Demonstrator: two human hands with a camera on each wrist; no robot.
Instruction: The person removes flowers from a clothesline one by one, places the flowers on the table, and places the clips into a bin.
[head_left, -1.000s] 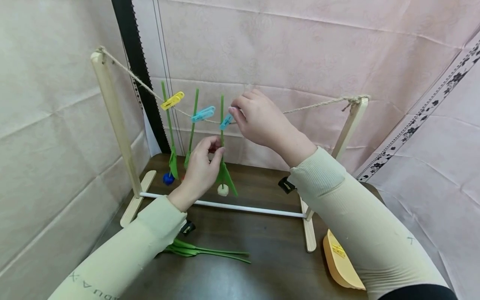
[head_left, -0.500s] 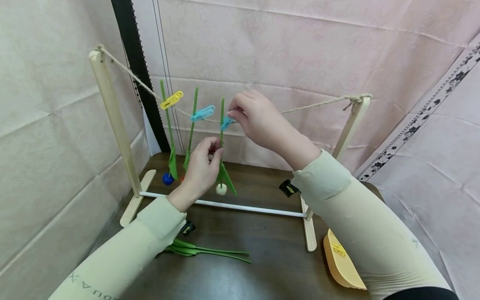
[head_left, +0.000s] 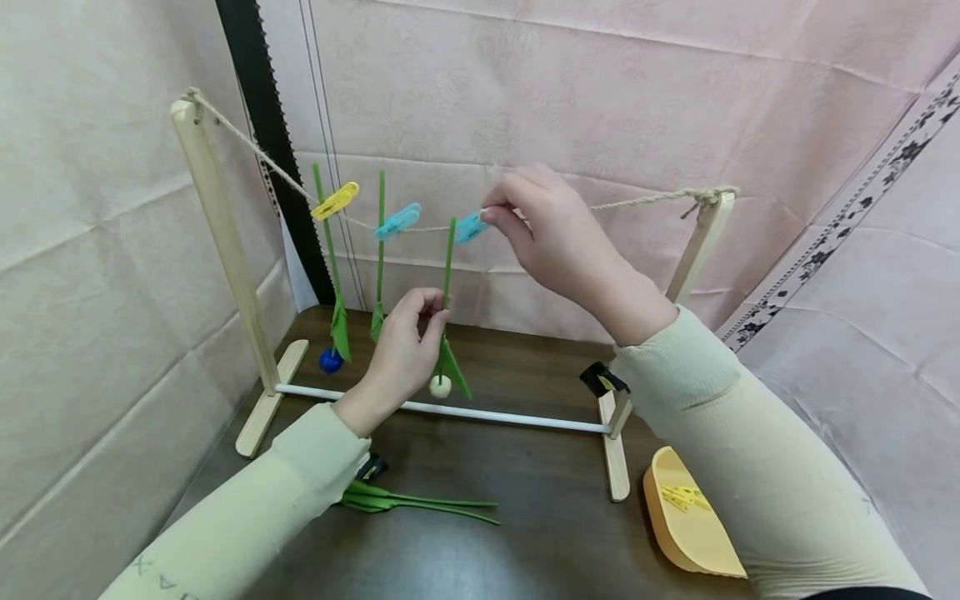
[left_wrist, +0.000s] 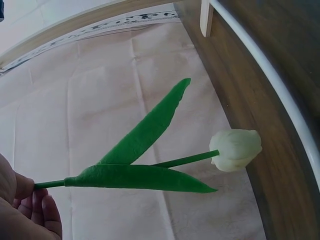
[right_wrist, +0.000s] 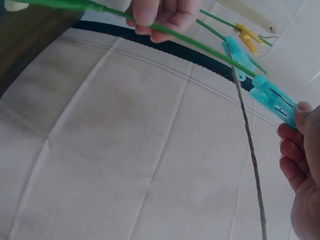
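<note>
While my left hand [head_left: 397, 350] pinches a white, green-leaved artificial tulip [left_wrist: 140, 176] by its stem [head_left: 449, 262], my curled right hand [head_left: 566, 242] grips a light-blue plastic clothespin [right_wrist: 266, 95] near the stem's tip.

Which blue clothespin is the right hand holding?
The head view's rightmost blue clothespin, in the right hand; the other blue clothespin clips a stem to the rope.
</note>
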